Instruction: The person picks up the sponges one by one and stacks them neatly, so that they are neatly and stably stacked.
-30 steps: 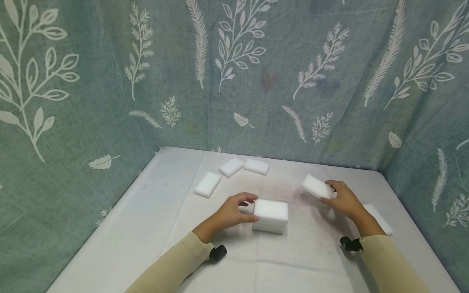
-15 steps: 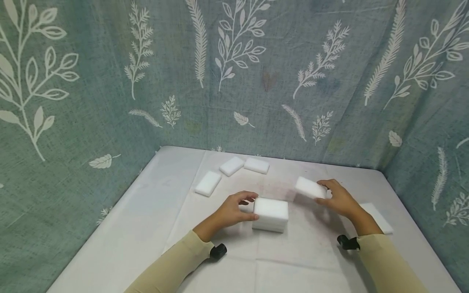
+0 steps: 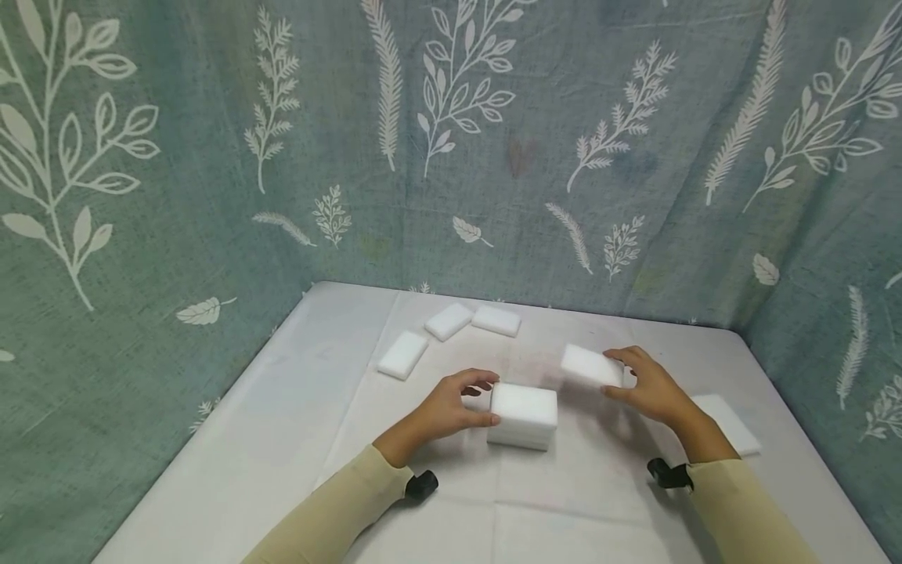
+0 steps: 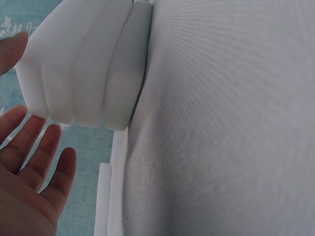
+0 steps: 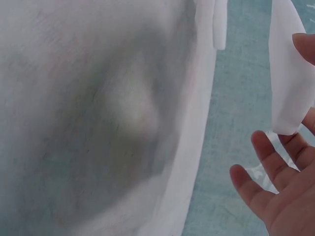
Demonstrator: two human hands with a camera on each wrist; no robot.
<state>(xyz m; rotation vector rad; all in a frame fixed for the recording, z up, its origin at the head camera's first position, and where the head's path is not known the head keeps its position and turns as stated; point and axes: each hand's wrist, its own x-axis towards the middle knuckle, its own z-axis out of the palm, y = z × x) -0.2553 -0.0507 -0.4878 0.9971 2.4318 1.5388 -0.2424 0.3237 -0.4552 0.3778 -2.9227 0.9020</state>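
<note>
Near the middle of the table is a stack of white sponges (image 3: 523,415), several blocks high with their edges nearly even. My left hand (image 3: 451,407) holds the stack's left end, thumb at the near corner and fingertips at the far one. The left wrist view shows the layered sponges (image 4: 88,64) between the thumb and fingertips. To the right, raised over the table, a single white sponge (image 3: 590,366) is pinched by my right hand (image 3: 651,388). In the right wrist view, the thumb lies on one side of this sponge (image 5: 288,73), fingertips at its lower end.
Three loose sponges lie toward the back left: one tilted sponge (image 3: 403,355), a middle sponge (image 3: 448,322) and a right-hand sponge (image 3: 496,320). Another sponge (image 3: 729,423) lies partly behind my right wrist. A patterned green cloth (image 3: 451,157) walls the white-covered table (image 3: 282,439).
My right hand has carried its sponge a little to the left, toward the stack. The left hand keeps its place at the stack.
</note>
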